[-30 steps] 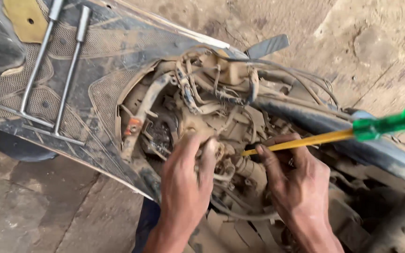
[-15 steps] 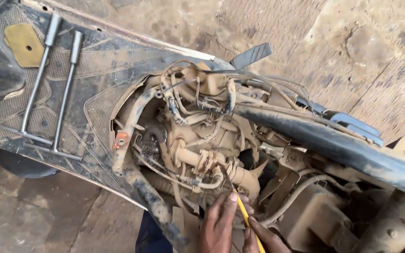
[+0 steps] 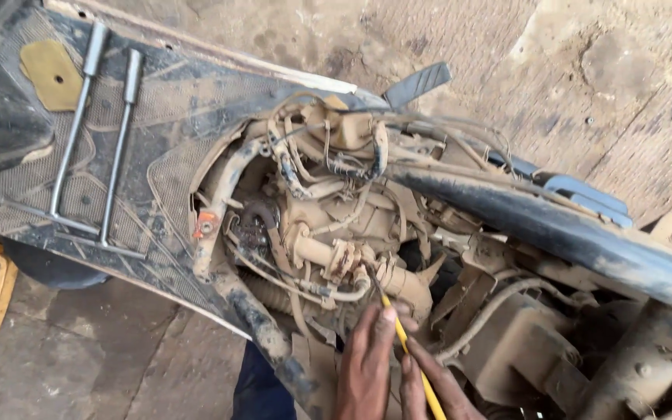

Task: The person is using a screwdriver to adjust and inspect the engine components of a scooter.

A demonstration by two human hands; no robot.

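A person's left hand point(image 3: 367, 365) and right hand point(image 3: 437, 389), fingers pinching a yellow screwdriver shaft point(image 3: 406, 350), aim it up-left at the dusty scooter carburettor point(image 3: 344, 260) just above.

bare hands point(image 3: 367, 365), no sleeves; dark blue trousers point(image 3: 262, 389).

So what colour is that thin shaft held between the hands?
Yellow: the screwdriver shaft, seen in the head view.

Lying on the footboard point(image 3: 173, 101), left of the engine point(image 3: 336, 233): 2 wrenches point(image 3: 91, 140); below it, both hands point(image 3: 367, 365).
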